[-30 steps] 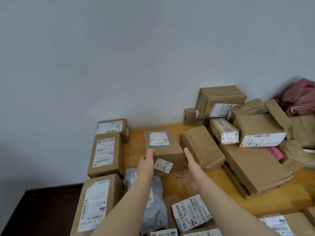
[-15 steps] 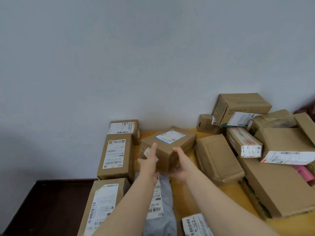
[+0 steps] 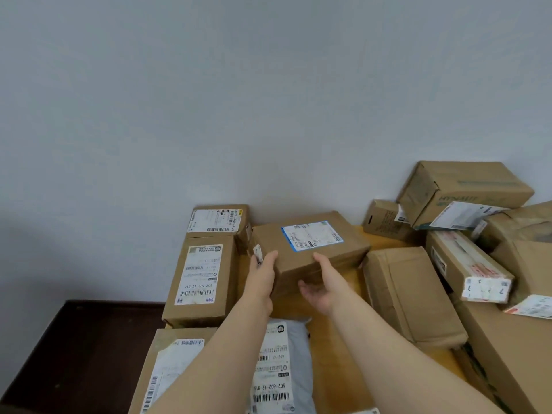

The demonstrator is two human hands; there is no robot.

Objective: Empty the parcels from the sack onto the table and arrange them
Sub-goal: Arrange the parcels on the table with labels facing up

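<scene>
Surroundings: held box [image 3: 310,246] lies between a small box [image 3: 219,219] against the wall [image 3: 268,115] on its left and a wrapped parcel [image 3: 409,297] on its right, both close. A tall box [image 3: 203,279] and a grey bag [image 3: 286,363] lie nearer on the wooden table [image 3: 337,354].
Box position: back of the table, level, label up; whether it rests on the wood I cannot tell.
Left hand [image 3: 263,276]: thumb over the near left corner, other fingers hidden; a loose sticker [image 3: 258,253] pokes out beside it.
Right hand [image 3: 321,289]: palm under the near edge, thumb on top, fingers curled beneath.
Change: half a second ago the box was tilted; now it is level and closer to the wall.
Writing: "502 602 12 815" on the tall box, nearly the same on the grey bag; "HYNAUT" on the printed box [image 3: 463,189] at the far right.
</scene>
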